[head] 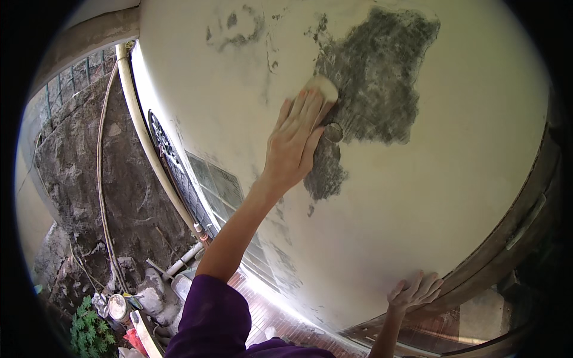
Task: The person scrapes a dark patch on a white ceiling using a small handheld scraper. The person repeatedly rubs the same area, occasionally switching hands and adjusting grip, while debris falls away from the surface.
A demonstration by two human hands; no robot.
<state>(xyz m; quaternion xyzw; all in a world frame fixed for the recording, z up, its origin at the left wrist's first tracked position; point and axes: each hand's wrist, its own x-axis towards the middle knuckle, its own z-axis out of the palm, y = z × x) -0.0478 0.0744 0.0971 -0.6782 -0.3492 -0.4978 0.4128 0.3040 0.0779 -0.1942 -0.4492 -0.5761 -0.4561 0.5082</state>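
My left hand [293, 138] reaches up to the painted wall [447, 192] and holds a pale rounded pad [325, 89] flat against it. The pad's exact kind cannot be told; the fingers cover part of it. It touches the left border of a large dark grey bare patch [380, 80] in the pale paint. Below the fingers are a small round mark [333, 133] and a smaller dark patch [327, 172]. My right hand [414, 291], low on the right, rests with spread fingers against the wall by its edge and appears to hold nothing.
A pale pipe [147, 147] runs down beside the wall at left, near a metal window grille [179, 163]. Rocks, a bucket [118, 308], a wooden board [145, 333] and a green plant [89, 326] lie lower left. A dark frame [506, 237] borders the wall at right.
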